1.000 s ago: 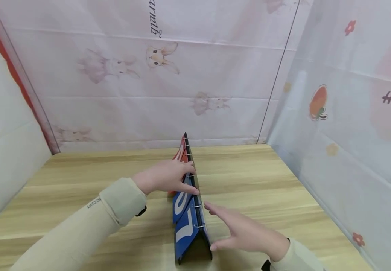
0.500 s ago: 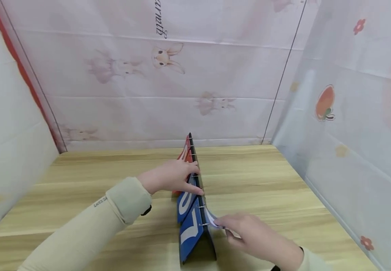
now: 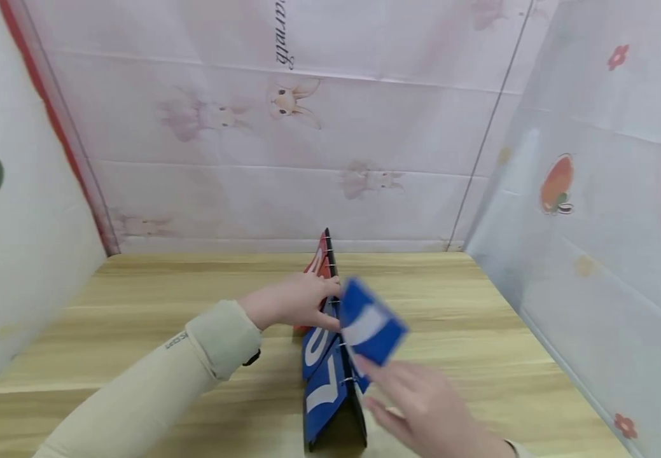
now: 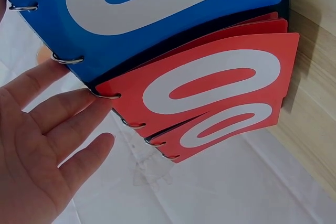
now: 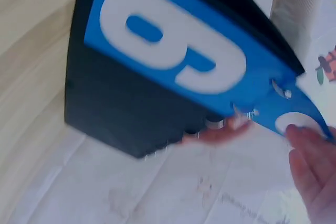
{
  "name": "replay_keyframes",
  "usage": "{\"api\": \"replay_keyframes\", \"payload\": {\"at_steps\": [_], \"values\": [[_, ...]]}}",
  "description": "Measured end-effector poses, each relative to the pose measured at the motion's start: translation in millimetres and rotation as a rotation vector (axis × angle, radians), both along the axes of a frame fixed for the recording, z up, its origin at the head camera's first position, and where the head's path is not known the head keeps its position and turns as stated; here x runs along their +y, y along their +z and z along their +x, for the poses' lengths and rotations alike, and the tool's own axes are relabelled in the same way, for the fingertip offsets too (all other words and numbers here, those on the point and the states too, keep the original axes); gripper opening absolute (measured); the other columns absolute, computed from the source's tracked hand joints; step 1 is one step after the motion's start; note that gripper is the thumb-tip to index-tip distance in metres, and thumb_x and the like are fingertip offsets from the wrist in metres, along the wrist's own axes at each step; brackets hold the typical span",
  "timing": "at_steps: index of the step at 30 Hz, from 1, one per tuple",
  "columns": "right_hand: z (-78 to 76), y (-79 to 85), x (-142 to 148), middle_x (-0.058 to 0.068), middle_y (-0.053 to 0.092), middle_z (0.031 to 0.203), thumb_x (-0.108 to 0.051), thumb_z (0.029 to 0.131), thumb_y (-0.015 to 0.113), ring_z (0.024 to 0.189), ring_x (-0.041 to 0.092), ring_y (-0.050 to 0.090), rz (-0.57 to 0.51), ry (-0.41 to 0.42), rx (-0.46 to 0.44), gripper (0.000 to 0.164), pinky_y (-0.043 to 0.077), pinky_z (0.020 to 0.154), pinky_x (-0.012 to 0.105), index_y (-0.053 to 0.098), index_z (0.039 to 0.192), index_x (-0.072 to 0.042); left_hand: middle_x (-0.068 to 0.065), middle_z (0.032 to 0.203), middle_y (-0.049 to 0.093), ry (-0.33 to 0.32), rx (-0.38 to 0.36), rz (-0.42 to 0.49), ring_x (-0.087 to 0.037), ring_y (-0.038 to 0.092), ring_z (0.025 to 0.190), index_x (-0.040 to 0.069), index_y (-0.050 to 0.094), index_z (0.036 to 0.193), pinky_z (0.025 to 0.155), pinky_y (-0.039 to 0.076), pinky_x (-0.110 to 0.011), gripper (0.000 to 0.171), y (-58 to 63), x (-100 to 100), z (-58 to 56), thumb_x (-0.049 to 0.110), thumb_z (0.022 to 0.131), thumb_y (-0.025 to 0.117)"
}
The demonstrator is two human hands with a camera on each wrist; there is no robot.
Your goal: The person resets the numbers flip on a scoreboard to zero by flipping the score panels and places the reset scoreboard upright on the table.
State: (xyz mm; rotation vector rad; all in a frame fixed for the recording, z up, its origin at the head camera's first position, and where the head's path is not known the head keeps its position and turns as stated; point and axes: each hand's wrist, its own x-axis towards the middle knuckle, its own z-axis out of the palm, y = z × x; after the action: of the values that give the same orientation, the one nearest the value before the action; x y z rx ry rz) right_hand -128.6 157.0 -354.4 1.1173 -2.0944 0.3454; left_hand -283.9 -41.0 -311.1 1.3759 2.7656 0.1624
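A tabletop flip scoreboard [image 3: 322, 397] stands like a tent on the table, its ringed ridge running away from me. My left hand [image 3: 292, 302] rests on the ridge midway along. In the left wrist view its fingers [image 4: 68, 114] lie fairly straight against the rings, beside a blue zero card [image 4: 157, 9] and red zero cards [image 4: 131, 87]. At the near end my right hand [image 3: 427, 404] pinches a blue number card [image 3: 373, 324], which stands lifted off the right face and blurred. Beneath it, the right wrist view shows another blue card [image 5: 163, 66] with a white digit.
The wood-grain table [image 3: 450, 305] spreads out on both sides of the scoreboard. Behind it hangs a pale printed sheet [image 3: 221, 191] with rabbits, and further sheets close off the left and the right [image 3: 611, 254].
My right hand has come to the scoreboard's right face, taken hold of a blue card and swung it up toward the ridge. The left hand stays on the ridge.
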Motion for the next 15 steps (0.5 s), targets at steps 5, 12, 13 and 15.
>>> {"api": "replay_keyframes", "payload": {"at_steps": [5,12,13,15], "values": [[-11.5,-13.4,-30.4,0.007,0.048,0.137,-0.03,0.09,0.06,0.117,0.017,0.048,0.255,0.141,-0.135,0.038,0.052,0.087,0.038,0.052,0.125,-0.016,-0.002,0.117,0.062,0.039,0.018,-0.007,-0.012,0.061,0.08,0.019,0.058,0.119,0.077,0.054,-0.035,0.067,0.8,-18.1,3.8,0.07,0.075,0.053],[-17.3,-23.9,-28.7,0.002,0.059,0.12,-0.026,0.086,0.066,0.114,0.019,0.05,0.226,0.167,-0.133,0.025,0.05,0.086,0.051,0.055,0.105,-0.015,-0.005,0.127,0.057,0.008,0.029,-0.027,-0.013,0.06,0.085,0.02,0.056,0.122,0.081,0.053,-0.035,0.071,0.8,-2.3,1.5,0.073,0.076,0.048],[-19.0,-23.3,-26.9,0.005,0.058,0.121,-0.025,0.084,0.067,0.114,0.021,0.05,0.178,0.178,-0.159,0.031,0.05,0.086,0.053,0.055,0.11,-0.012,-0.007,0.129,0.055,0.002,0.024,-0.027,-0.014,0.061,0.086,0.02,0.056,0.123,0.081,0.053,-0.035,0.07,0.7,-2.5,1.1,0.072,0.076,0.048],[-22.8,-21.9,-24.2,0.008,0.05,0.132,-0.029,0.084,0.068,0.12,0.024,0.045,0.082,0.174,-0.305,0.051,0.048,0.086,0.055,0.048,0.126,-0.008,-0.01,0.137,0.049,-0.001,0.019,-0.033,-0.015,0.062,0.086,0.019,0.055,0.124,0.081,0.053,-0.036,0.069,0.2,-8.3,1.3,0.071,0.078,0.048]]}}
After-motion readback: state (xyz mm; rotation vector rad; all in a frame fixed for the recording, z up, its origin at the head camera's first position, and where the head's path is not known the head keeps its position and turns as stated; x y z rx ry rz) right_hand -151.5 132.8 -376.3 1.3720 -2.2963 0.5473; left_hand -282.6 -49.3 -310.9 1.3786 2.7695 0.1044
